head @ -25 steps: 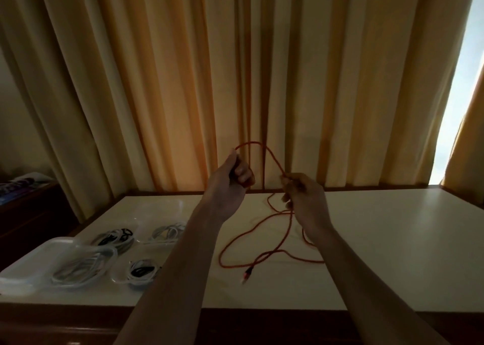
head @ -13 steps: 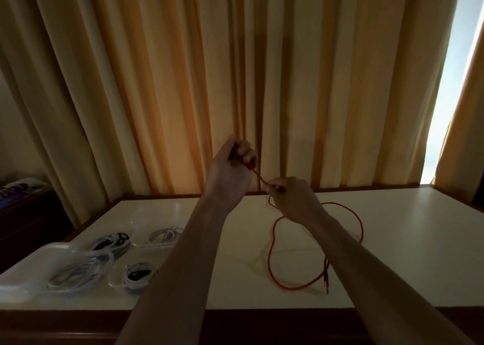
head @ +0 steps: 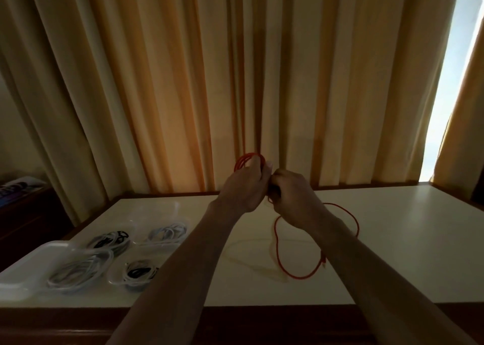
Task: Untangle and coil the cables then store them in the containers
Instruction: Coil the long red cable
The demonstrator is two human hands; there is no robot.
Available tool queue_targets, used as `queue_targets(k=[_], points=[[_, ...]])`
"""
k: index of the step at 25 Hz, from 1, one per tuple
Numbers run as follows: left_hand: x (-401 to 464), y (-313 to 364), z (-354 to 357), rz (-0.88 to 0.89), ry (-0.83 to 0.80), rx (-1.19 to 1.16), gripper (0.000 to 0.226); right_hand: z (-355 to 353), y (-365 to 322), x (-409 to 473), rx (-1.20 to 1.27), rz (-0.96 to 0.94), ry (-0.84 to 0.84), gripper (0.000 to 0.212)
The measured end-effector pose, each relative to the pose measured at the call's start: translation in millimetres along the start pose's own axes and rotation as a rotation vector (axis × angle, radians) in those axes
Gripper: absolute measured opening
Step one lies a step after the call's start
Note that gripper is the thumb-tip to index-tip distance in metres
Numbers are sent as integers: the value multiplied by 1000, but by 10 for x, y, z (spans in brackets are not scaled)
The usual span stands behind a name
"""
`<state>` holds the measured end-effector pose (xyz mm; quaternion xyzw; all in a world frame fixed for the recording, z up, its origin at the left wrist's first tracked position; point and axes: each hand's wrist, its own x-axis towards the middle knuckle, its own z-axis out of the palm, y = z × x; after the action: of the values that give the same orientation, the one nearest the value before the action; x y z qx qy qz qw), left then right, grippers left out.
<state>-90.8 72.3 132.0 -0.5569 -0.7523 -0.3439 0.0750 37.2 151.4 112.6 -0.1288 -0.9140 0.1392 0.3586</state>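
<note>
Hands meet above the far middle of the tabletop (head: 392, 240), where we hold the red cable (head: 279, 242). Our left hand (head: 245, 187) has its fingers curled round a small bundle of red loops that stands upright above the knuckles, in front of the curtain (head: 183, 83). Our right hand (head: 293, 198) touches the left and closes on the cable just below the bundle; its fingertips are turned away from us, so we cannot tell how tight the pinch is. From the hands the loose length hangs toward us and lies on the tabletop as one long loop, its long axis running from the far edge toward the near edge. Our right forearm covers part of the loop, and the plug end beside that forearm is too small to make out.

Clear containers (head: 157, 211) sit at the left edge, four of them holding coiled cables (head: 167, 233) in white and black; in the dim light their walls are hard to trace. A white lid or tray (head: 31, 263) lies at the near left corner. The right half of the tabletop shows bare surface out to the right edge.
</note>
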Motion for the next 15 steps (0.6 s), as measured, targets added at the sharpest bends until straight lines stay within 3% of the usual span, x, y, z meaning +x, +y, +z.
queue_targets(k=[4,7,9,13,15], points=[[23,59,-113,-69,-224,207,46,21,235,-10,118,-39,101,25],[-17,-7,-219,-263,-438,-428,55,-19,350,-20,48,-83,129,19],[-68,-107,-301,-280,-534,-864,47,-32,387,-39,-12,-93,213,16],[-174,-144,-388,-208,-574,-1414,30,75,564,-74,-81,64,259,19],[-215,-92,-381,-163,-507,-1636,27,170,598,-82,48,229,205,17]])
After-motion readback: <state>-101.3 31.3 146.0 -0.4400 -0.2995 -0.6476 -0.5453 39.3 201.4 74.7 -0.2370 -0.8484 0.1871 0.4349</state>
